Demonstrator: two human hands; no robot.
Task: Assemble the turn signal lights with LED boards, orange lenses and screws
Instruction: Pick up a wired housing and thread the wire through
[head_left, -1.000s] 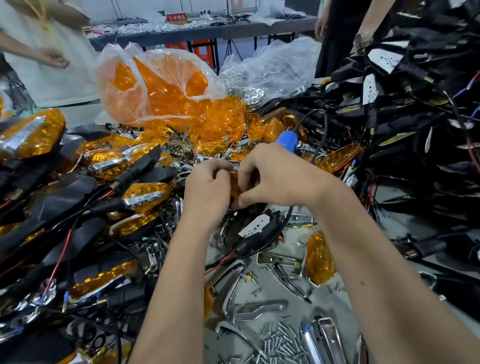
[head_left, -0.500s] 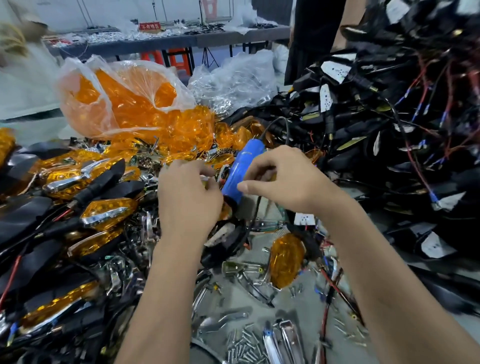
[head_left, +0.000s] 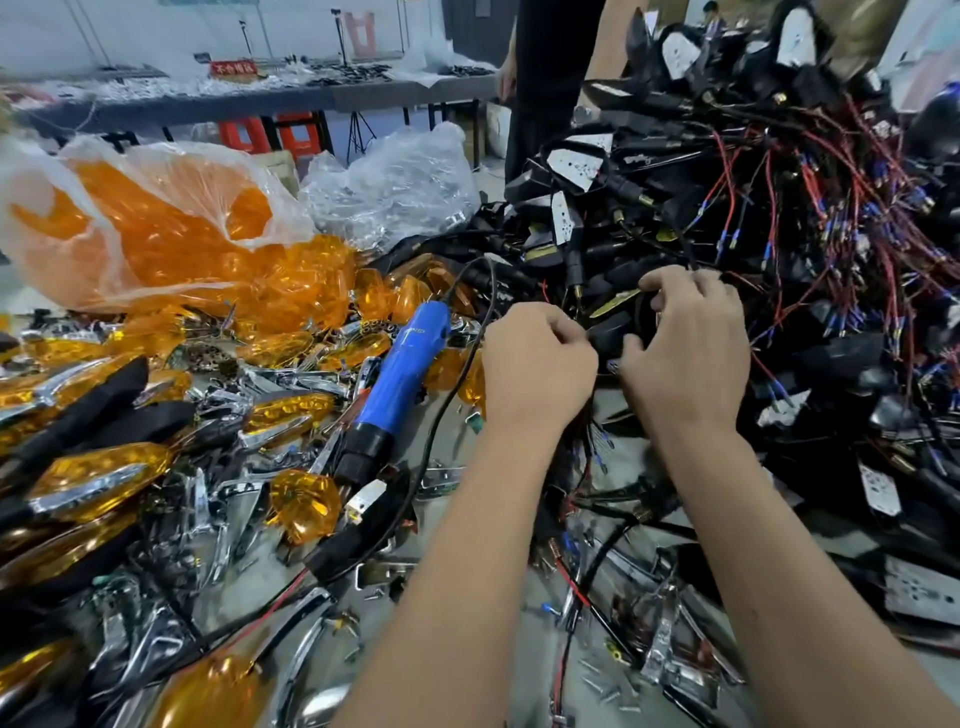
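Fingers of both the left hand (head_left: 537, 361) and right hand (head_left: 688, 343) curl around a black housing (head_left: 613, 332) (blue screwdriver (head_left: 400, 384) lies alongside).

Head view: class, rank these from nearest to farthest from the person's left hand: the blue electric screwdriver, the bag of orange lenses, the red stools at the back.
1. Blue electric screwdriver, lying just to the left of the left hand.
2. Bag of orange lenses, farther left and back.
3. Red stools, farthest, under the back table.
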